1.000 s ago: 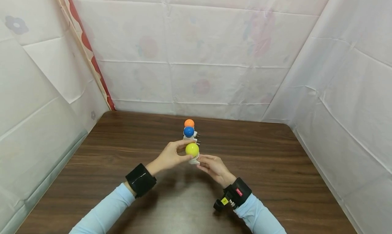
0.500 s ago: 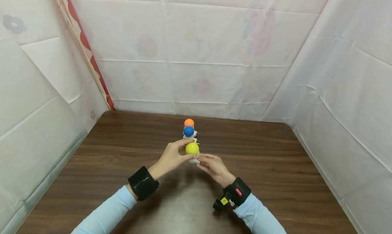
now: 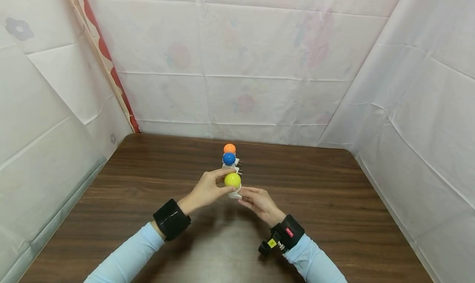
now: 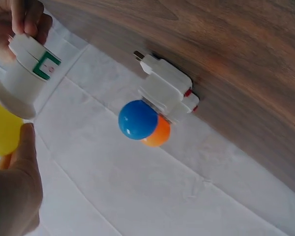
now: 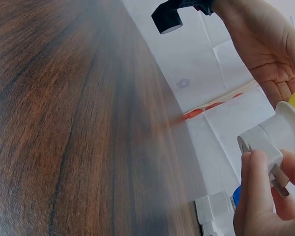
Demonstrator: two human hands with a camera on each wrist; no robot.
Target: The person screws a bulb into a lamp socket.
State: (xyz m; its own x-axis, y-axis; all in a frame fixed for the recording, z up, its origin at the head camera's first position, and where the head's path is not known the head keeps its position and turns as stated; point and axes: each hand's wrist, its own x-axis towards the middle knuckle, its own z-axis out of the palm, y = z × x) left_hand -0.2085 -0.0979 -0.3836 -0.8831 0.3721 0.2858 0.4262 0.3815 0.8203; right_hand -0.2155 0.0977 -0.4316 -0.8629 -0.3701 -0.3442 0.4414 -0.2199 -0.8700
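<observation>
My left hand [image 3: 207,189] grips a round yellow bulb [image 3: 232,180] between thumb and fingers. Under the bulb sits a white plug-in lamp socket [image 4: 25,76] with a green-framed label, flared toward the bulb. My right hand [image 3: 262,205] pinches the socket's plug end; one metal prong [image 5: 280,188] shows beside the fingers in the right wrist view. Both bulb and socket are held above the table. Just behind my hands stand a blue bulb [image 4: 137,120] and an orange bulb [image 4: 158,132], each in a white socket with prongs pointing right in the head view.
The dark wooden table [image 3: 319,209] spreads out on both sides of my hands. White patterned sheets [image 3: 259,60] hang behind it and along both sides. A black camera [image 3: 264,248] juts from my right wrist strap, low over the tabletop.
My left wrist shifts slightly while its fingers stay on the yellow bulb. The right hand keeps its hold on the socket, and the blue and orange bulbs stay put.
</observation>
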